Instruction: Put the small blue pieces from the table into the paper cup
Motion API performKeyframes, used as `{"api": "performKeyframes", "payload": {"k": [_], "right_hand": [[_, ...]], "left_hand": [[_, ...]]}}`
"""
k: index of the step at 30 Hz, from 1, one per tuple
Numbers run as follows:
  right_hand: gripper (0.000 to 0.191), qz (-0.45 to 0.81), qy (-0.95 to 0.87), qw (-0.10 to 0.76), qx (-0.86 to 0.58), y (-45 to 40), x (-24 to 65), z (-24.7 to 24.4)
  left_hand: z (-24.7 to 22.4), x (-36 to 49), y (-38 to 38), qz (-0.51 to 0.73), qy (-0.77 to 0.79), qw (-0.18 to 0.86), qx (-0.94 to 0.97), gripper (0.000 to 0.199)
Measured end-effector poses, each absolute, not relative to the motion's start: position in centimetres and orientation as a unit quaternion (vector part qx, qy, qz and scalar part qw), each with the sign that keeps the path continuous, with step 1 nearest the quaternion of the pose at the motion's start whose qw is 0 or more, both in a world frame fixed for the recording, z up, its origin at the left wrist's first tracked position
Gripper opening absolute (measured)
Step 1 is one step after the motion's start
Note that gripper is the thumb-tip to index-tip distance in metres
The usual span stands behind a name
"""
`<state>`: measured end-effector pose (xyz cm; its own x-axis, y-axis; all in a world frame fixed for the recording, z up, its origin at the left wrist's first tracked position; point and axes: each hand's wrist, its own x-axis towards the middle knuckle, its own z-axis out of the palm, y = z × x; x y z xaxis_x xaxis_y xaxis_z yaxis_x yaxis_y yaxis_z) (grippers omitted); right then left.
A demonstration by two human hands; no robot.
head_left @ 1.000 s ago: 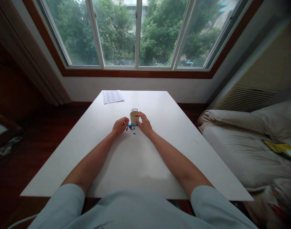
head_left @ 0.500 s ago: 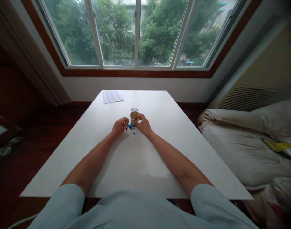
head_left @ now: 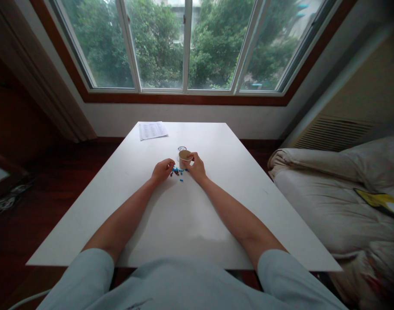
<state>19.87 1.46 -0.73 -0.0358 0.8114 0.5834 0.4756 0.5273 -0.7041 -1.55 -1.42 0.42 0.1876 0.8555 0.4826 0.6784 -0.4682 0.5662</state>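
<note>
My right hand grips a light brown paper cup by its right side, thumb at the front and fingers at the rim. The cup stands upright with its mouth up; what lies inside is too small to tell. In front of the cup, small blue pieces and dark brown pieces lie scattered on the white table. Just left of them rests my left hand, its fingers curled together at the edge of the pile. Whatever those fingers hold, if anything, is hidden.
Behind the cup lies a small round clear thing with a dark rim. Printed papers are at the far left corner of the white table. A beige sofa stands to the right, and a window is beyond.
My right hand has shifted the cup slightly to the right, away from the pieces, uncovering more of them. My left hand has stayed nearly still.
</note>
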Motion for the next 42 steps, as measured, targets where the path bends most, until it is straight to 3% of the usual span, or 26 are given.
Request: {"api": "performKeyframes", "payload": {"k": [8,35,42], "right_hand": [[0.069,0.18,-0.719,0.515,-0.431,1.6,19.7,-0.7],[0.079,0.193,-0.713,0.514,-0.435,3.1,20.0,-2.2],[0.085,0.197,-0.716,0.494,-0.452,3.2,20.1,-2.5]], "left_hand": [[0.6,-1.4,-1.5,0.402,0.497,0.117,0.76,0.019],[1.3,0.3,-1.6,0.471,0.494,0.164,0.712,0.018],[2.5,1.6,-0.8,0.558,0.47,0.275,0.626,0.018]]}}
